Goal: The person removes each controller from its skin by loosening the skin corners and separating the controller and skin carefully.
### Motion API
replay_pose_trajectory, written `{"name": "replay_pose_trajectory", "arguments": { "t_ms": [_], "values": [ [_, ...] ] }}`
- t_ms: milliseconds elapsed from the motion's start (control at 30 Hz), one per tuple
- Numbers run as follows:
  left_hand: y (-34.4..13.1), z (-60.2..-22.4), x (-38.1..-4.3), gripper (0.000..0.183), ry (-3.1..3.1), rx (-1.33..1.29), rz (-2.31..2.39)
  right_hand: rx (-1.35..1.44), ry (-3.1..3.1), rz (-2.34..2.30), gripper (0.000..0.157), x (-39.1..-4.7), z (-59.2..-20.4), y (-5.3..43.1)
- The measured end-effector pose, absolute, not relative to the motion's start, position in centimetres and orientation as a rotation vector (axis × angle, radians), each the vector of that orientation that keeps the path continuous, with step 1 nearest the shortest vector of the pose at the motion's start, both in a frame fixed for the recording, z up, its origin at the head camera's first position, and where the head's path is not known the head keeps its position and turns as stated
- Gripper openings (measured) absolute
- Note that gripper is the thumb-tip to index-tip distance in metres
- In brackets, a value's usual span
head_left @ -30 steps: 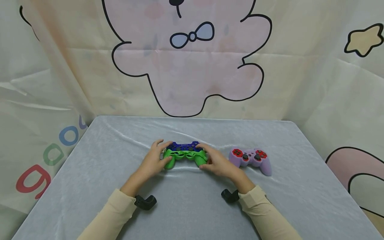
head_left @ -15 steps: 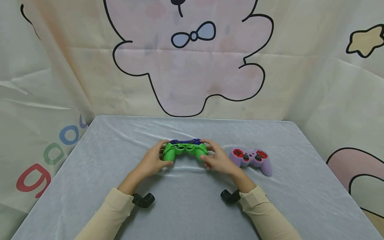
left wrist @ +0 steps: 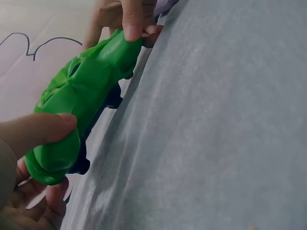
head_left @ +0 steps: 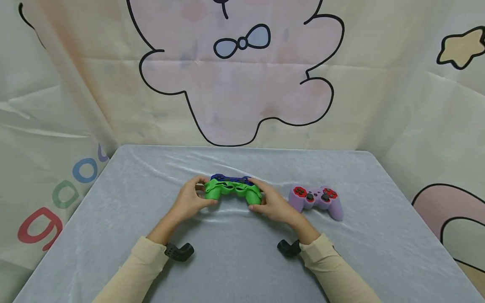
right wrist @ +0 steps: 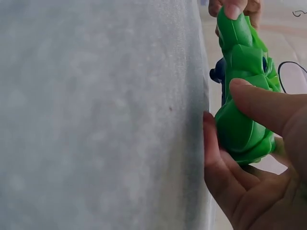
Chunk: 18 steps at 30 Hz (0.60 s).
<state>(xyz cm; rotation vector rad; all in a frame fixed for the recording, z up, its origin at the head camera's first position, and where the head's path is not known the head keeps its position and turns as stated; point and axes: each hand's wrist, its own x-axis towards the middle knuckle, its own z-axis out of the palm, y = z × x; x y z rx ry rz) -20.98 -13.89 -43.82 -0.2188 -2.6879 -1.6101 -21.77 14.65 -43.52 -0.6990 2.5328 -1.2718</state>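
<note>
Head view: a blue controller (head_left: 230,179), partly inside a green cover (head_left: 233,186), is held over the grey cloth (head_left: 235,261) between the left hand (head_left: 189,200) and the right hand (head_left: 274,205), neither noticeably nearer. Its long axis runs left to right; the green handles point to the near side, the blue part to the far side.

Left wrist view: the left hand pinches the cover's left end.

Right wrist view: the right hand grips its right end.

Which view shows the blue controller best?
The head view: there, a long strip of the blue controller shows beyond the green cover. The left wrist view catches only dark blue bits along the cover's edge; the right wrist view, just small patches around it.
</note>
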Motion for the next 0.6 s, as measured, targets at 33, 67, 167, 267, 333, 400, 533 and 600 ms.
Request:
{"name": "replay_pose_trajectory", "arguments": {
  "t_ms": [33, 67, 167, 267, 333, 400, 533, 600],
  "values": [
    [-13.9, -43.78, -20.93, 0.056, -2.687, -0.228, -1.603, -0.703, 2.545, -1.261, 0.084, -21.72, -43.47, 14.61],
    [-13.9, -43.76, -20.89, 0.055, -2.682, -0.241, -1.594, -0.701, 2.553, -1.251, 0.083, -21.68, -43.43, 14.59],
    [-13.91, -43.72, -20.82, 0.052, -2.658, -0.286, -1.564, -0.684, 2.567, -1.226, 0.083, -21.58, -43.3, 14.6],
    [-13.96, -43.76, -20.72, 0.048, -2.64, -0.32, -1.514, -0.669, 2.568, -1.221, 0.082, -21.53, -43.22, 14.66],
    [-14.02, -43.79, -20.68, 0.046, -2.64, -0.329, -1.488, -0.663, 2.567, -1.227, 0.081, -21.49, -43.16, 14.72],
    [-14.1, -43.84, -20.66, 0.045, -2.65, -0.334, -1.465, -0.656, 2.566, -1.237, 0.08, -21.49, -43.13, 14.73],
    [-14.21, -44.0, -20.7, 0.043, -2.673, -0.327, -1.433, -0.645, 2.573, -1.242, 0.079, -21.48, -43.05, 14.66],
    [-14.28, -44.12, -20.73, 0.043, -2.673, -0.32, -1.417, -0.639, 2.578, -1.238, 0.078, -21.5, -43.01, 14.58]
  ]
}}
